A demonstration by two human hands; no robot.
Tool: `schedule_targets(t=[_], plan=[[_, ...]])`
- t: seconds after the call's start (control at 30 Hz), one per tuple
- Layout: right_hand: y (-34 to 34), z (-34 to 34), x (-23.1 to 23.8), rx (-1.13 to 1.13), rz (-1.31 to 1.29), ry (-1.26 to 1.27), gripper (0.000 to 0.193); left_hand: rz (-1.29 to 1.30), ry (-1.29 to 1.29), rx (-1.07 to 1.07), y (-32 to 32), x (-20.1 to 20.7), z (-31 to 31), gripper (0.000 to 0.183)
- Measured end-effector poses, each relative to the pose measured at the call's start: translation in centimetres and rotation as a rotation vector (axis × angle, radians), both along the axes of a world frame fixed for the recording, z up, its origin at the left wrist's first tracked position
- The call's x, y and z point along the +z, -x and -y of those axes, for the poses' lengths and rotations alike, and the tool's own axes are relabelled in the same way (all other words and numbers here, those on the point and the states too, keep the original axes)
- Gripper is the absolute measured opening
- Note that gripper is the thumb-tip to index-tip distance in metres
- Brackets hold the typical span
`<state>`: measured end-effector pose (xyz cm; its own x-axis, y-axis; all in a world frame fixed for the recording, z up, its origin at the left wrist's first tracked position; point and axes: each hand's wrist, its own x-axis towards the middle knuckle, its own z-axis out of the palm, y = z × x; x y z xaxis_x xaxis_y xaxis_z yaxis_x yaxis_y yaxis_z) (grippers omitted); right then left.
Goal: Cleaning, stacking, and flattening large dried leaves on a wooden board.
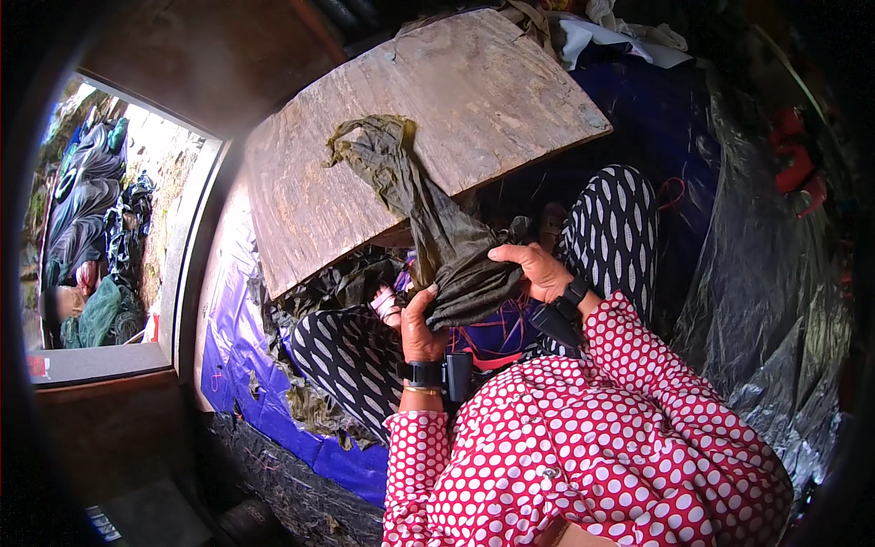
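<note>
Between my hands is a long, crumpled, dark olive-brown sheet (453,248), thin and limp like a large leaf or seaweed blade; its exact kind I cannot make out. My left hand (421,330) pinches its near left edge, thumb on top. My right hand (538,270) grips the right edge, thumb and fingers closed. The far end of the sheet spreads, folded and wrinkled, over a worn wooden board (492,91) in front of me. Both wrists wear dark bands with black devices.
A blue plastic sheet (346,460) lies under my patterned legs, with dark scraps (319,410) on it at the left. Clear plastic (738,319) drapes on the right beside a red item (795,159). At the left, a window-like opening (187,246) shows dark piles and green netting outside.
</note>
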<state>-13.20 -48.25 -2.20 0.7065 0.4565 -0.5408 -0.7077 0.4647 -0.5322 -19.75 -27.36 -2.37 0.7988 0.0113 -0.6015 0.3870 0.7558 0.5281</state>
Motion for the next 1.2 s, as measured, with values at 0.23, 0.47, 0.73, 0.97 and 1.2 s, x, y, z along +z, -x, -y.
schedule_targets(t=[0.23, 0.47, 0.73, 0.97, 1.2], plan=[[-0.1, -0.2, 3.9, 0.021, -0.154, -0.257, 0.037, 0.115, 0.182, 0.056, -0.1, 1.0, -0.1, 0.028], [0.1, -0.1, 2.9, 0.128, 0.005, 0.068, 0.03, -0.072, 0.003, -0.035, 0.0, 1.1, 0.0, 0.029], [0.1, -0.1, 1.0, -0.025, -0.058, -0.007, 0.024, 0.024, 0.047, 0.031, -0.3, 1.6, 0.8, 0.023], [0.1, -0.4, 2.4, -0.098, -0.027, -0.205, 0.029, 0.087, 0.241, -0.023, -0.3, 1.4, 0.3, 0.029], [-0.3, 0.0, 0.8, 0.167, -0.174, -0.179, 0.037, 0.002, 0.09, -0.186, 0.0, 1.7, 0.3, 0.03]])
